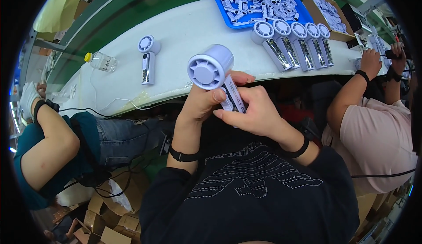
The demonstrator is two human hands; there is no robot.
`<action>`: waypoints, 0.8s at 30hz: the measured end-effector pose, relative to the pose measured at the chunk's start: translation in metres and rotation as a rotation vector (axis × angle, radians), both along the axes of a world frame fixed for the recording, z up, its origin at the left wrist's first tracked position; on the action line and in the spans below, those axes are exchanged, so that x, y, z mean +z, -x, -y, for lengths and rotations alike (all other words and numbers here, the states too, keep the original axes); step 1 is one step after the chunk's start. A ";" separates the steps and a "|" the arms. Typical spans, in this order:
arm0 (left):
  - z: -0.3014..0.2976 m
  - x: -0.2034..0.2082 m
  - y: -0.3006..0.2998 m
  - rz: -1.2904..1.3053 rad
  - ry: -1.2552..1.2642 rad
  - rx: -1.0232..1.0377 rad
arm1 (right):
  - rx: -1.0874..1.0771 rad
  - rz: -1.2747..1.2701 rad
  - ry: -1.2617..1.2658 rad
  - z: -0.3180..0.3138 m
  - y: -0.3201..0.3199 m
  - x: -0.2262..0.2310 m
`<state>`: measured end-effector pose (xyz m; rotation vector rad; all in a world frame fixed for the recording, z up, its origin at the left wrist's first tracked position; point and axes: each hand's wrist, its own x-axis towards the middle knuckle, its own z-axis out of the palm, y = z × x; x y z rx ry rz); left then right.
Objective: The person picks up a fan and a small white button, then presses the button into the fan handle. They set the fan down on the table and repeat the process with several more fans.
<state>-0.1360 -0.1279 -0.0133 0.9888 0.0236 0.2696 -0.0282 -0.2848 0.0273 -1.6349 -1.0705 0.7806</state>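
A pale lavender handheld fan (205,71) is held up in front of my chest, its round slotted head tilted to the left. My left hand (201,100) wraps its neck, the thumb pressed on the handle. Around the lower handle, my right hand (257,108) is closed, its thumb across the bottom end. Part of the handle is hidden behind the fingers. On the white bench to the left lies a similar fan (148,59) with its handle's inside showing. Several more fans (281,46) lie side by side at the right, their handles likewise uncovered.
A blue tray (225,19) of small lavender parts stands at the back, beside a cardboard box (343,36) of pale covers. A yellow-capped bottle (102,62) and a thin white cable (115,100) lie on the left. Co-workers sit on both sides; cartons stand on the floor.
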 end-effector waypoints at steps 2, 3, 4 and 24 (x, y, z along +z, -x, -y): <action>-0.007 0.007 0.003 -0.028 -0.186 -0.050 | 0.132 -0.162 0.053 0.001 0.000 0.006; -0.006 0.009 0.004 -0.028 -0.185 -0.050 | 0.132 -0.162 0.054 0.001 -0.001 0.004; -0.002 0.013 0.004 -0.057 -0.223 -0.021 | 0.148 -0.116 0.022 0.001 -0.002 0.002; 0.009 0.010 0.010 -0.083 -0.095 -0.041 | 0.025 0.000 -0.078 0.005 0.009 -0.009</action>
